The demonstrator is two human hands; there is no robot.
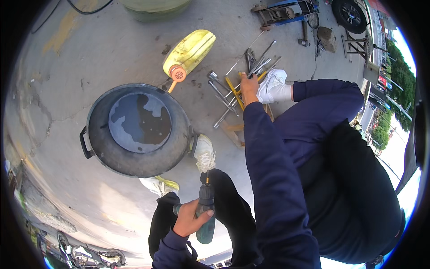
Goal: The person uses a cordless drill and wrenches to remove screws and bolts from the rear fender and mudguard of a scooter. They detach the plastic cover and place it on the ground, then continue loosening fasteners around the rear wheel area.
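My left hand is closed round a dark green power drill, held low between my knees with a bit pointing up. My right hand reaches into a loose heap of wrenches and metal bars, some yellow, its fingers curled on something I cannot make out. Left of the heap a yellow plastic jug lies with an orange spouted cap toward me. A black round tub with side handles and shallow liquid in it sits in front of my shoes.
Another person's white shoe and dark clothed legs are close at my right. Beyond are a blue floor jack, a hammer, a stone and a wheel. A motorbike appears at lower left.
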